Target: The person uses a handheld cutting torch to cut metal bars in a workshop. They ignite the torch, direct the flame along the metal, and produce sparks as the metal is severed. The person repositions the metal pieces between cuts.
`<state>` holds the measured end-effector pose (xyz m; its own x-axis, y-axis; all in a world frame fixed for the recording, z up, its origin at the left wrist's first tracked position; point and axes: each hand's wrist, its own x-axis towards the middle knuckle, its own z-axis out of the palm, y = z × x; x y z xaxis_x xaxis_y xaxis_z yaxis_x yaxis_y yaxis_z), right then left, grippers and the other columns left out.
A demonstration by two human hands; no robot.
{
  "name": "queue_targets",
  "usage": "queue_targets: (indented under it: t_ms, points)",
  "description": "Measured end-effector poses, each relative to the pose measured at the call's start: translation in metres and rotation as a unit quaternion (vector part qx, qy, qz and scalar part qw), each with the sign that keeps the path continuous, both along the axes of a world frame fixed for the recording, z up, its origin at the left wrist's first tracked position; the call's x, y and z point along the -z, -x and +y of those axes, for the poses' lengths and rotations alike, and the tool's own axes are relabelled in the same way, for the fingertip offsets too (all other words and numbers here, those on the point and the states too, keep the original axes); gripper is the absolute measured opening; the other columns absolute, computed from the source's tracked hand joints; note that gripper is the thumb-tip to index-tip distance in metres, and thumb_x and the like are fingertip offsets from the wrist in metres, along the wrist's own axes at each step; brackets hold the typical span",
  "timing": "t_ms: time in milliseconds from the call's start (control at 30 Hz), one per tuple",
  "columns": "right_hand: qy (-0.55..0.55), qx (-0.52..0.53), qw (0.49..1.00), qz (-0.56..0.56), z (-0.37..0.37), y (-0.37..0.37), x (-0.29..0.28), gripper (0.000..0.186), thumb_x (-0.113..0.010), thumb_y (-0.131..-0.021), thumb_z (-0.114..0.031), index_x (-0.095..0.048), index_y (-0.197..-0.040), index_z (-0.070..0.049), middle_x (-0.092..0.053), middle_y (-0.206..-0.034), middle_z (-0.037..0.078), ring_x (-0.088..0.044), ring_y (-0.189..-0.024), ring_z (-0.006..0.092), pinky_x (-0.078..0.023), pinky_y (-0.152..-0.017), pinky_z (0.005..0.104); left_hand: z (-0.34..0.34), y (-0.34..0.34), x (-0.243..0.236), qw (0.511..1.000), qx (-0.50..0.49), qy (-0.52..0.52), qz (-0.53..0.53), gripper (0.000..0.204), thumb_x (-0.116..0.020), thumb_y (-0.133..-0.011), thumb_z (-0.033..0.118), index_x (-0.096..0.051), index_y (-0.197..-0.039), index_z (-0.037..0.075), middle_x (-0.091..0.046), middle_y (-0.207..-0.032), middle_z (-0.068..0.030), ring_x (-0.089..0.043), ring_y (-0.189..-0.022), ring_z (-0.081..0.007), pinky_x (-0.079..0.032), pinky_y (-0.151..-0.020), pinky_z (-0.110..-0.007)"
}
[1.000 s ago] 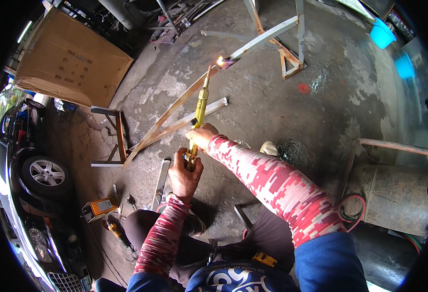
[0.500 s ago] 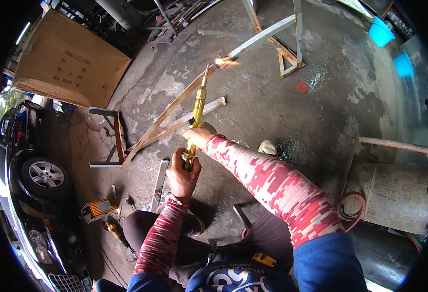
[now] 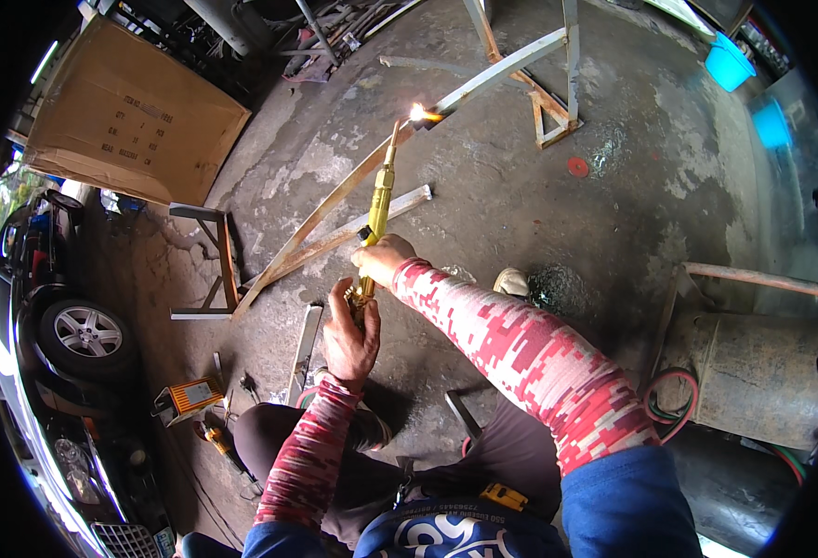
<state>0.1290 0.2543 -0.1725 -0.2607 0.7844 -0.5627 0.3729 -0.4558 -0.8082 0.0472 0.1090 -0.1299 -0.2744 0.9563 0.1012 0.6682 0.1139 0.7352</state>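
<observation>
My right hand (image 3: 387, 259) is closed around the middle of a brass cutting torch (image 3: 378, 205). My left hand (image 3: 352, 339) is at the torch's lower end, fingers curled on its valve knob. A bright flame (image 3: 423, 114) burns at the bent tip, up against a long, rusty steel bar (image 3: 338, 195) that runs diagonally toward a standing steel frame (image 3: 572, 84). Another bar (image 3: 408, 201) crosses beneath it at a lower angle.
A cardboard box (image 3: 135, 112) stands upper left, above a steel frame (image 3: 229, 260). A car (image 3: 74, 391) is at left. An orange-cased device (image 3: 195, 398) lies on the floor. At right are metal cylinders (image 3: 744, 372), hoses (image 3: 674, 414) and a blue bucket (image 3: 727, 63).
The torch has shifted slightly left since a second ago. The flame flared sideways, then shortened somewhat. My left fingers have shifted on the valve.
</observation>
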Motion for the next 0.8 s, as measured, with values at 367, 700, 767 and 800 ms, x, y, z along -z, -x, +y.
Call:
queue_targets:
  t_ms: [367, 700, 767, 800]
  points:
    - [0.009, -0.029, 0.999, 0.023, 0.004, 0.001, 0.000, 0.036, -0.065, -0.083, -0.036, -0.075, -0.092, -0.002, -0.077, -0.098, 0.020, -0.075, -0.097, 0.0331, -0.059, -0.085, 0.0406, 0.000, 0.005, 0.008, 0.996, 0.039, -0.065, 0.046, 0.031, -0.060, -0.102, 0.007, -0.057, -0.133, 0.005, -0.071, -0.098, -0.0267, -0.075, -0.087, -0.0402, -0.057, -0.072, -0.043]
    - [0.021, -0.034, 0.999, -0.003, 0.004, -0.004, -0.021, 0.035, -0.067, -0.082, -0.031, -0.076, -0.097, -0.001, -0.077, -0.098, 0.020, -0.076, -0.098, 0.0330, -0.059, -0.086, 0.0405, 0.001, 0.003, 0.005, 0.998, 0.024, -0.046, 0.043, 0.029, -0.058, -0.103, 0.008, -0.057, -0.131, 0.004, -0.072, -0.101, -0.0253, -0.076, -0.087, -0.0374, -0.058, -0.074, -0.041]
    - [0.027, -0.030, 0.999, 0.000, 0.003, -0.006, -0.024, 0.035, -0.067, -0.082, -0.030, -0.076, -0.097, -0.001, -0.077, -0.099, 0.020, -0.076, -0.098, 0.0330, -0.059, -0.086, 0.0402, 0.001, 0.003, 0.004, 0.998, 0.025, -0.043, 0.041, 0.028, -0.058, -0.103, 0.009, -0.057, -0.131, 0.004, -0.072, -0.101, -0.0253, -0.076, -0.087, -0.0375, -0.058, -0.074, -0.041]
    - [0.029, -0.029, 0.999, 0.002, 0.003, -0.007, -0.025, 0.035, -0.067, -0.082, -0.030, -0.076, -0.097, 0.000, -0.077, -0.099, 0.020, -0.076, -0.099, 0.0331, -0.059, -0.086, 0.0400, 0.001, 0.004, 0.004, 0.998, 0.025, -0.044, 0.040, 0.028, -0.058, -0.103, 0.009, -0.057, -0.131, 0.004, -0.072, -0.101, -0.0254, -0.076, -0.087, -0.0375, -0.058, -0.074, -0.041]
